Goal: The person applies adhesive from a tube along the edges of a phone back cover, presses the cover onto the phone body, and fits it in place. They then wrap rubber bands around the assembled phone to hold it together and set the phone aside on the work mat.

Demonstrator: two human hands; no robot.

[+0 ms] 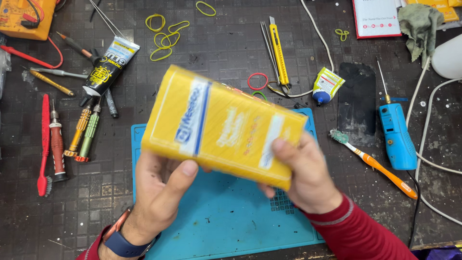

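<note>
A flat yellow box (221, 126) with a white and blue stripe is held up over the blue work mat (226, 226), tilted down to the right. My left hand (161, 195) grips its lower left edge, thumb on the front face. My right hand (305, 171) holds the lower right corner, thumb pressed on the front. Part of the mat is hidden behind the box.
Screwdrivers (84, 132) and a red tool (44, 144) lie at left, with a black glue tube (108, 67) and rubber bands (166, 36). A yellow utility knife (278, 50), small glue tube (327, 85), dark phone (357, 103), orange toothbrush (375, 163) and blue rotary tool (397, 135) lie at right.
</note>
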